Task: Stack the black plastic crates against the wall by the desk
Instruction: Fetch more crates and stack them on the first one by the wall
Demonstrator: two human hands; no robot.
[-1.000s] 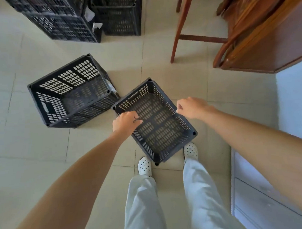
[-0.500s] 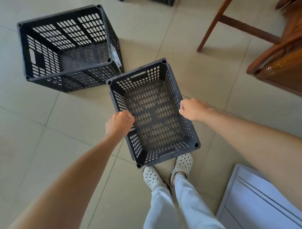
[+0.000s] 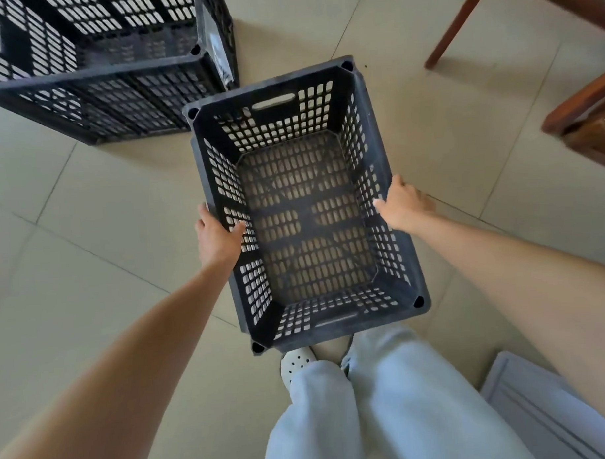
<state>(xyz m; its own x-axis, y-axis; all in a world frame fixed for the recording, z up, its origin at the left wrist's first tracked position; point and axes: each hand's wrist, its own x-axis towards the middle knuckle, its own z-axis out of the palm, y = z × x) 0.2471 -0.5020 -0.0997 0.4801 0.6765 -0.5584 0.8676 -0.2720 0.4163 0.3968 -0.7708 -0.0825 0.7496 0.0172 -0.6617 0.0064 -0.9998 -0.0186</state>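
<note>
The head view looks down on 1 black crate [image 3: 304, 208] held between both hands above the tiled floor [image 3: 88, 216]. The left hand [image 3: 216, 236] clamps the crate's left long rim, thumb hooked inside against the perforated wall and the other fingers [image 3: 202, 212] wrapped over the outer side. The right hand [image 3: 401, 205] grips the opposite long rim the same way, thumb tip inside the wall and its fingers curled around the outside. The crate is open side up and empty, its slotted bottom showing between the 2 sets of fingers, its near short end above a white shoe [image 3: 296, 360] and pale trousers [image 3: 369, 405].

Beyond the left hand's fingers, a second black crate [image 3: 110, 64] sits on the floor, its near corner just beside the held crate's far left corner; whether they touch cannot be told. Beyond the right hand's fingers stand brown wooden furniture legs [image 3: 455, 24]. A pale grey panel [image 3: 547, 406] lies by the right forearm.
</note>
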